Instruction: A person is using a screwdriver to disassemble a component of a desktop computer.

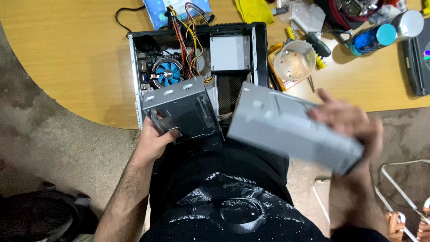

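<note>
Two hands busy: right hand grips a blurred grey drive box held over the lap, left hand clasps the metal drive cage at the open computer case on the wooden table; plastic cup beyond.

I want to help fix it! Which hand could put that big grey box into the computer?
Probably the right hand: it already holds the grey box beside the open computer case. The left hand is gripping the metal drive cage.

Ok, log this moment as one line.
left hand: grips drive cage | right hand: holds grey drive unit, blurred | open computer case on table
</note>
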